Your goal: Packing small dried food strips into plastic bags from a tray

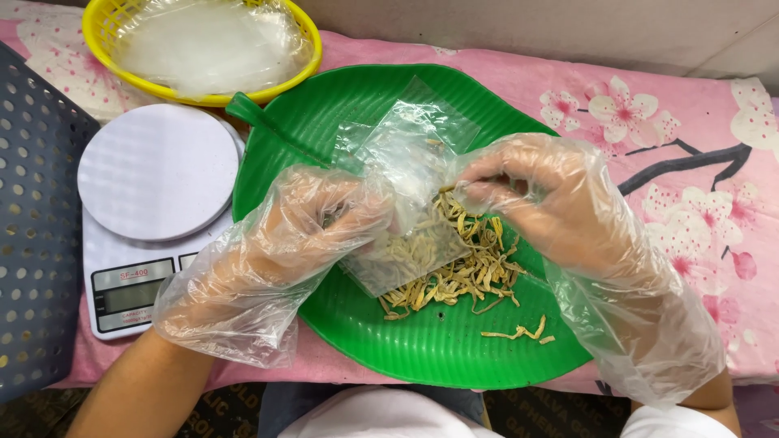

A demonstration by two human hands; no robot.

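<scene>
Gripping a small clear plastic bag (410,235) over a green leaf-shaped tray (422,341), the left hand (324,223), covered by a loose transparent disposable glove, is pinching the bag's near edge with curled fingers, so the pouch is lying tilted across the middle of the tray with pale strips showing inside it. The right hand (540,195), gloved the same way, is closing its fingertips at the bag's mouth, pinching a few of the strips there. A heap of yellowish dried strips (471,272) is lying on the tray just beside and partly under the bag, and a few loose pieces (519,332) are sitting a little apart toward the tray's near right edge. To the left of the tray, a white kitchen scale (150,219) with a round platform is resting on the pink flowered cloth (682,138). Behind it, a yellow basket (207,45) is holding a stack of clear bags. A dark perforated panel (36,243) is standing at the far left.
</scene>
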